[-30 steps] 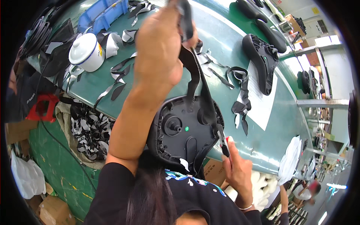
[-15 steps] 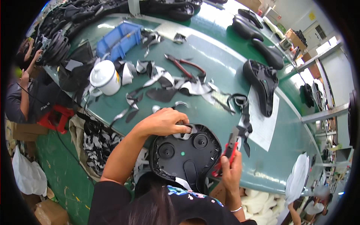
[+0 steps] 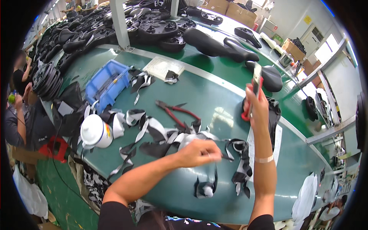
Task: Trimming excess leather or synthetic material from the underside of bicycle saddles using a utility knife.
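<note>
My left hand point(image 3: 201, 153) is held over the middle of the green table with its fingers curled in, slightly smeared by motion; what they hold, if anything, I cannot make out. Just below it, a blurred black-and-white scrap point(image 3: 206, 188) with a thin dark strip rising from it shows against the tabletop. My right hand point(image 3: 257, 105) is raised at the right, closed round red-handled pliers point(image 3: 257, 78), metal end up. Behind that hand and forearm a black bicycle saddle point(image 3: 273, 115) lies on the table, partly hidden, beside a white sheet point(image 3: 277, 143).
Second red-handled pliers point(image 3: 177, 113) lie among scrap strips point(image 3: 157, 130). Left of them stand a white lidded mug point(image 3: 96, 131) and a blue bin point(image 3: 107, 82). Saddles point(image 3: 203, 42) line the far side. A metal post point(image 3: 120, 25) rises at the back. Co-workers are at the left.
The upturned saddle has left my hands, and a saddle shows across the table where none showed before. My right hand has moved up and away with the pliers. The view has shifted.
</note>
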Action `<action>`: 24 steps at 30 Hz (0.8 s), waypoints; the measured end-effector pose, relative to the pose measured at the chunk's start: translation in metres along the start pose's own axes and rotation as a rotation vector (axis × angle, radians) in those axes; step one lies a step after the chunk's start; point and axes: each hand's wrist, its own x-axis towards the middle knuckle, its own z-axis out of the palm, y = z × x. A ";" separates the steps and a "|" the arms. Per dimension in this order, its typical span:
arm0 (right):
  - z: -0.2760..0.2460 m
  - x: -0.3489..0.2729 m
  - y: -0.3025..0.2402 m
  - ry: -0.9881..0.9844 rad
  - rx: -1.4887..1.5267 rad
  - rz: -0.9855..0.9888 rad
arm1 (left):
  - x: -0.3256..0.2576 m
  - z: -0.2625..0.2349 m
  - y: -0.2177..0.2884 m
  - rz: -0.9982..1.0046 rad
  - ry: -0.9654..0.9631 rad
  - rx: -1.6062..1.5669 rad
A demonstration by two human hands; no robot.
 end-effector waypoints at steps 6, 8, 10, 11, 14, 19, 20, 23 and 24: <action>-0.023 0.224 0.081 0.279 0.420 0.043 | 0.021 -0.008 -0.010 0.453 0.435 0.624; -0.014 0.260 0.100 0.344 0.432 0.038 | 0.017 -0.012 -0.014 0.374 0.384 0.553; 0.012 0.278 0.096 0.179 0.358 0.227 | 0.011 -0.014 -0.015 0.255 0.363 0.472; 0.014 0.285 0.095 0.186 0.303 0.225 | 0.009 -0.015 -0.013 0.233 0.342 0.498; 0.000 0.307 0.102 0.493 0.003 -0.025 | 0.014 -0.012 -0.017 0.251 0.343 0.440; 0.023 0.298 0.093 0.176 -0.710 -0.181 | 0.016 -0.011 -0.016 0.214 0.311 0.448; 0.034 0.286 0.082 -0.008 -0.255 0.046 | 0.013 -0.014 -0.015 0.175 0.311 0.438; 0.025 0.294 0.052 -0.273 -0.123 0.341 | 0.011 -0.013 -0.012 0.131 0.314 0.380; 0.023 0.301 0.052 -0.269 -0.129 0.337 | 0.011 -0.011 -0.014 0.145 0.307 0.383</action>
